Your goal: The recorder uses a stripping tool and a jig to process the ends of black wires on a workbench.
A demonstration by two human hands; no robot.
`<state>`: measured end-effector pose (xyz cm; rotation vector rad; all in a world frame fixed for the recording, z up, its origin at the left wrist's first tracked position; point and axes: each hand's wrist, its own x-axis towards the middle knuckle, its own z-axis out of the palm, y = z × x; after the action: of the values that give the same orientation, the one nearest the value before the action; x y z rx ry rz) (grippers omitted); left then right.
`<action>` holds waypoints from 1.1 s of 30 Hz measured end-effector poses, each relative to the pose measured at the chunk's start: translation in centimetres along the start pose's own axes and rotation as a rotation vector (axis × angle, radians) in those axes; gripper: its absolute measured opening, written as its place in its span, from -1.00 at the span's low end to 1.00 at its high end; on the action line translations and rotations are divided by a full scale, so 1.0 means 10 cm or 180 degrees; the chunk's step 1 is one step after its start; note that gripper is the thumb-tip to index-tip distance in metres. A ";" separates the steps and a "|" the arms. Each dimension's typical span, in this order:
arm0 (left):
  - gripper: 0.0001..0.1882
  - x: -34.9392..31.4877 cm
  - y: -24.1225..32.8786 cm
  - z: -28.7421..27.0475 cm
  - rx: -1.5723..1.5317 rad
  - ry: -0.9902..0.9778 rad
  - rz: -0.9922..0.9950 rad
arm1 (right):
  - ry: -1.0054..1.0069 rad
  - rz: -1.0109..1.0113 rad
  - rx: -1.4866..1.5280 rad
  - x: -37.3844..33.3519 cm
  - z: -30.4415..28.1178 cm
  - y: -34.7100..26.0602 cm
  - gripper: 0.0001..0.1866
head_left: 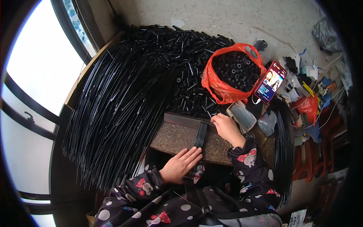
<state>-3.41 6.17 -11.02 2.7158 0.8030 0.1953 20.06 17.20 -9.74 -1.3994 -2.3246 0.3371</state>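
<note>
- Black thin rods (200, 134), a small flat bundle, lie across a brown speckled work board (170, 138), running from the far edge toward the person.
- Left hand (181, 164) lies flat, fingers together and extended, pressing the near end of the bundle; it grips nothing.
- Right hand (226, 126) pinches the far end of the bundle, fingertips closed on the rod tips.
- Left of both hands, a huge fan of long black rods (113, 109) spreads over the table.
- Beyond the right hand sit an orange plastic bag (223, 89) of small black caps and a lit phone (270, 82).
</note>
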 end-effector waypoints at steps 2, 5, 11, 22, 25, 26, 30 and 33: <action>-0.01 0.00 0.00 -0.01 0.0167 -0.0053 0.0015 | 0.0139 -0.0082 0.0256 0.00 0.01 0.04 -0.89; 0.02 0.01 0.00 -0.05 0.0254 -0.0141 0.0030 | 0.0040 -0.0061 0.0141 0.02 0.03 0.04 -0.89; 0.05 -0.02 -0.02 0.02 0.0067 0.0027 0.0011 | -0.0004 -0.0057 -0.0238 0.03 0.07 -0.05 -0.90; -0.10 -0.03 -0.02 -0.01 -0.0203 0.0154 0.0024 | 0.0465 -0.1006 -0.1417 -0.16 -0.23 0.16 -0.89; -0.10 -0.04 -0.02 -0.03 -0.0039 -0.0017 0.0050 | 0.0350 -0.0874 -0.1103 -0.22 -0.13 0.16 -0.85; -0.09 -0.05 -0.03 -0.02 -0.0121 0.0021 0.0036 | 0.0363 -0.0666 -0.0829 -0.20 -0.08 0.13 -0.85; -0.09 -0.05 -0.02 -0.05 -0.0139 0.0012 0.0086 | 0.0288 -0.0347 -0.0052 -0.03 0.09 0.04 -0.83; -0.05 -0.02 -0.03 -0.03 -0.0634 0.0427 0.0172 | 0.0045 0.0054 -0.0068 0.00 -0.02 -0.06 -0.74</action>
<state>-3.82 6.40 -10.87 2.5587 0.7051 0.4492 19.72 16.91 -9.36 -1.4279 -2.3126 0.3073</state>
